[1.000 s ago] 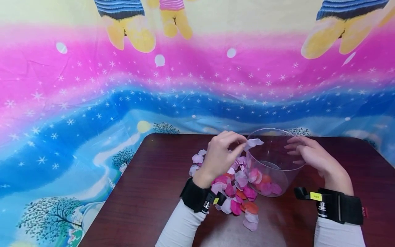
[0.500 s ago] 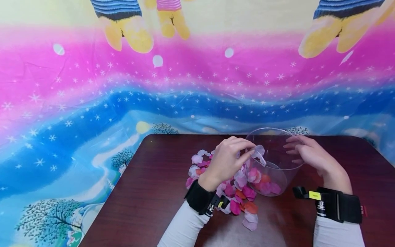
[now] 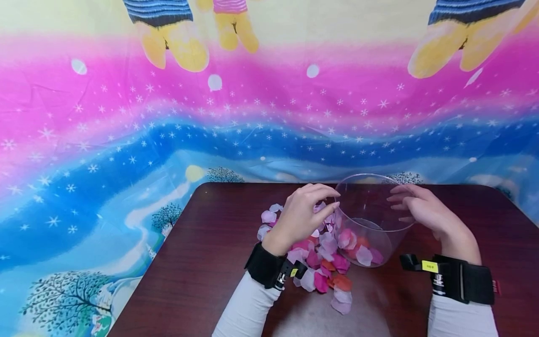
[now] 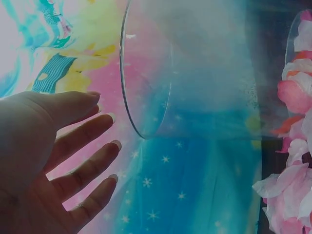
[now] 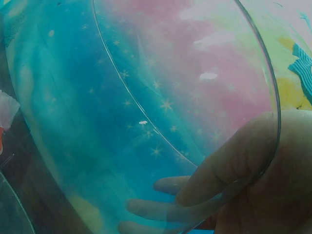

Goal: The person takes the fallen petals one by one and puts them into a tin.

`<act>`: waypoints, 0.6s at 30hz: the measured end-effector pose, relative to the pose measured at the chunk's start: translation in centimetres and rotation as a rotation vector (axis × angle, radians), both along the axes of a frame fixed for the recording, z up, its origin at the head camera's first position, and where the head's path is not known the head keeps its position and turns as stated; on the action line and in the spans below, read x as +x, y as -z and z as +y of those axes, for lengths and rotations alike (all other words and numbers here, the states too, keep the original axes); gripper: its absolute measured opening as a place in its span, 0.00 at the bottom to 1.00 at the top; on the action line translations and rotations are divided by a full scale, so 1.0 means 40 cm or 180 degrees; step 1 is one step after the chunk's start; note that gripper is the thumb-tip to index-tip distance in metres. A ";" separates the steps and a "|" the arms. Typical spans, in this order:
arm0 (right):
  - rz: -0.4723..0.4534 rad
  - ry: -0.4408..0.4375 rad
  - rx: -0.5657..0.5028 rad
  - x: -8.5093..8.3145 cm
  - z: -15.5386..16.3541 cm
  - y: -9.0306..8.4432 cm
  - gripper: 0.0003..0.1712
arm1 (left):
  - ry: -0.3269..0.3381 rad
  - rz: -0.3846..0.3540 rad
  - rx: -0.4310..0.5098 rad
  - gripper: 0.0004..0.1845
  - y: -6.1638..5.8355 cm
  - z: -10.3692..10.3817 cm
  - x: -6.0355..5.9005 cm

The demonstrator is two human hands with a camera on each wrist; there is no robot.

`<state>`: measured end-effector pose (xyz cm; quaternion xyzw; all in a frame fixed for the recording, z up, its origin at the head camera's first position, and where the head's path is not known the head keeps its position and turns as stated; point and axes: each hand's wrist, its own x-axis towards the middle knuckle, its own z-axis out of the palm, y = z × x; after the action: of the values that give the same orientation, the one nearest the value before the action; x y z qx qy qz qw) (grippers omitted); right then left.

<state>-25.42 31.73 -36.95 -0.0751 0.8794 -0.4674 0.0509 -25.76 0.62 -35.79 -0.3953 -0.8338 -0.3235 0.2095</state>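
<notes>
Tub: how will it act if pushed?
The tub is probably light: it looks thin-walled, with only some petals inside. Likely stiff, as the rim looks evenly round. Might tip, since the rim looks wider than the base.

Two hands point(image 3: 296, 215), two wristbands point(image 3: 261, 266), one container point(image 3: 372, 210), one worktop point(image 3: 189, 276), one backdrop point(image 3: 269, 112); the petals point(image 3: 328, 242) overlap too much to count.

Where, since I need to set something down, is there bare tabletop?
The table is bare left of the petals and left sleeve, and again right of the right hand, out to the table's right edge. A smaller patch lies in front of the clear container, right of the petals. It is crowded around the left hand, with petals spread beside the container.
</notes>
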 end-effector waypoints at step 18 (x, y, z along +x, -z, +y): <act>0.0004 -0.0007 0.0023 0.000 -0.001 -0.001 0.28 | -0.0653 -0.1460 -0.0908 0.19 0.072 -0.168 -0.091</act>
<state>-25.41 31.71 -36.91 -0.0762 0.8810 -0.4641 0.0511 -29.39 -6.11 -38.67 -0.2509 -0.9321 -0.2610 -0.0106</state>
